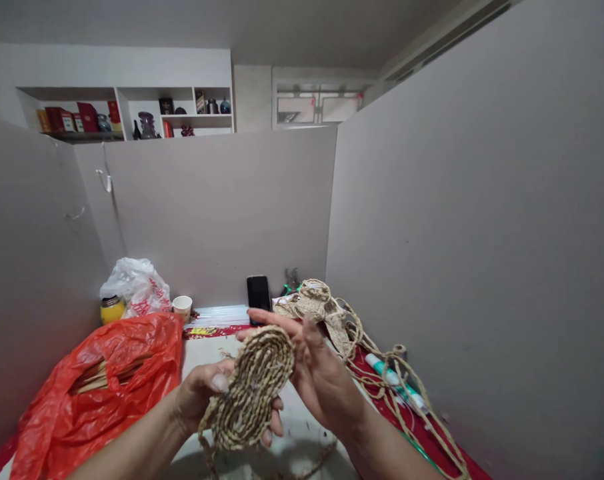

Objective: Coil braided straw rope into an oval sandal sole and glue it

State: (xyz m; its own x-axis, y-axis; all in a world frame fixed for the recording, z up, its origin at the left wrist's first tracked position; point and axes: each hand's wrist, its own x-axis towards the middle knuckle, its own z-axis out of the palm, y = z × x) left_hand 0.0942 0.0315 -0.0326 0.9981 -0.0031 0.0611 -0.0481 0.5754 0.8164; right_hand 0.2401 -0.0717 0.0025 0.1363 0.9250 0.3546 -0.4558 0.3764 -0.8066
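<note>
A flat oval piece of coiled straw braid [255,387], shaped like a shoe sole, is held up tilted over the table. My left hand [207,390] is closed on it, thumb on the near face and fingertips showing from behind at its lower right edge. My right hand [327,380] is open, its fingers stretched past the upper right edge of the coil, with the palm side against that edge. A loose end of braid [207,443] hangs from the lower left of the piece, and part of it runs out of view below.
To the right lie a heap of straw braid [315,297], long loose strands and a white-and-green tube [389,377]. At the back are a phone [259,293], pliers [292,283], clear sticks [222,315] and a paper cup [183,307]. A red plastic bag [147,367] fills the left.
</note>
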